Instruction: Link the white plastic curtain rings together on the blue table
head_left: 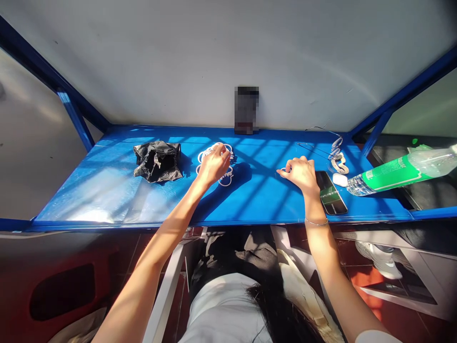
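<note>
My left hand (pixel 215 163) is closed, fingers curled down onto a cluster of thin white looped pieces (pixel 225 179) on the blue table. The hand covers the middle of the cluster, and its fingertips are partly hidden. Farther right, my right hand (pixel 300 174) rests low over the table with thumb and index finger bent toward each other. A small pale edge shows between those fingers, too little to name. Just beside the right wrist lies a dark smartphone (pixel 332 193). Left of the cluster sits a crumpled black plastic bag (pixel 159 162), its opening facing me.
At the right, a green-labelled plastic bottle (pixel 396 174) leans across the table edge near a white case (pixel 340 180), a pale curved item (pixel 340 164) and eyeglasses (pixel 335 146). A pixelated dark object (pixel 246 109) stands against the back panel. Blue frame bars (pixel 76 116) flank the table.
</note>
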The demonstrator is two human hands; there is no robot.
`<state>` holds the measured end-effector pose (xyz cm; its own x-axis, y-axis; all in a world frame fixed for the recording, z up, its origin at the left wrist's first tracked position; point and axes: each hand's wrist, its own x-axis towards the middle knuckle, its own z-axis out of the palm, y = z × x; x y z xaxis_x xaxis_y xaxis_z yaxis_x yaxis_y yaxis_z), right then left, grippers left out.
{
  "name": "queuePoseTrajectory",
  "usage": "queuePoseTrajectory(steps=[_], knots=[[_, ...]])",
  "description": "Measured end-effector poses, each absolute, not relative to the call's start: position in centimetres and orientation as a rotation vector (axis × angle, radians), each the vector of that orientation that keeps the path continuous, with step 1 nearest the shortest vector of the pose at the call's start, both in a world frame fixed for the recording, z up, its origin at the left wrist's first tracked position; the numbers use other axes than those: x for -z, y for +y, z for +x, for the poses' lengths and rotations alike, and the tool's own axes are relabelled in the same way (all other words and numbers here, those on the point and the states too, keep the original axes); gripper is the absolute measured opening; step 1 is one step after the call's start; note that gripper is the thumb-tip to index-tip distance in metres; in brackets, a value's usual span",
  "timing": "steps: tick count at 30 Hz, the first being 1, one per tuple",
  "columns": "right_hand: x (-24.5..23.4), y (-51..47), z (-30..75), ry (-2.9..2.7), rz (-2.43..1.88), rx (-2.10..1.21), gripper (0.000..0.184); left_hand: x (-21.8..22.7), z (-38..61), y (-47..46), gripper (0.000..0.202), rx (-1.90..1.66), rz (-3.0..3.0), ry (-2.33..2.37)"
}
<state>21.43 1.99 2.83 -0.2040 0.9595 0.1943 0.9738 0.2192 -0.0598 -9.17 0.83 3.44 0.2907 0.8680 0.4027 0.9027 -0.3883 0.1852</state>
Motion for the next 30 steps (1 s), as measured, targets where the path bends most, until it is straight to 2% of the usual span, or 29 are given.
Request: queuePoseTrajectory(steps=[4, 10, 15, 21, 25, 28, 30], knots=[[-2.6, 2.3, 21.3, -2.389, -1.748, -0.078, 0.037, -3.1, -8.3, 0.5, 0.021, 0.806, -2.582, -1.52], [-3.6, 1.5, 18.4, -2.506, -1.158, -0.296, 0.025, -2.4, -6.4, -0.5, 0.026, 1.068, -2.87, -1.369], [-3.2, 0.5, 15.8, -2.532, -0.792, -0.207, 0.023, -1.8, -5.6, -0.9, 0.034, 1.278, -2.941, -1.607], [-2.9, -0.5, 14.4, -2.519, -0.723, -0.125, 0.022, -2.0, -5.7, -0.5, 0.036, 1.476, -3.046, -1.836], [-2.7, -0.6, 14.2, -2.233, -0.843, -0.399, 0.016, -2.8, -6.0, -0.5, 0.04, 1.818, -3.163, -2.061], [-2.5, -0.6, 14.0, -1.972, -0.971, -0.791, 0.027, -3.2, -6.1, -0.7, 0.035, 2.049, -3.169, -2.131], [-2.5, -0.6, 13.7, -1.835, -1.03, -1.093, 0.027, -3.2, -5.9, -0.8, 0.032, 2.089, -3.235, -2.104]])
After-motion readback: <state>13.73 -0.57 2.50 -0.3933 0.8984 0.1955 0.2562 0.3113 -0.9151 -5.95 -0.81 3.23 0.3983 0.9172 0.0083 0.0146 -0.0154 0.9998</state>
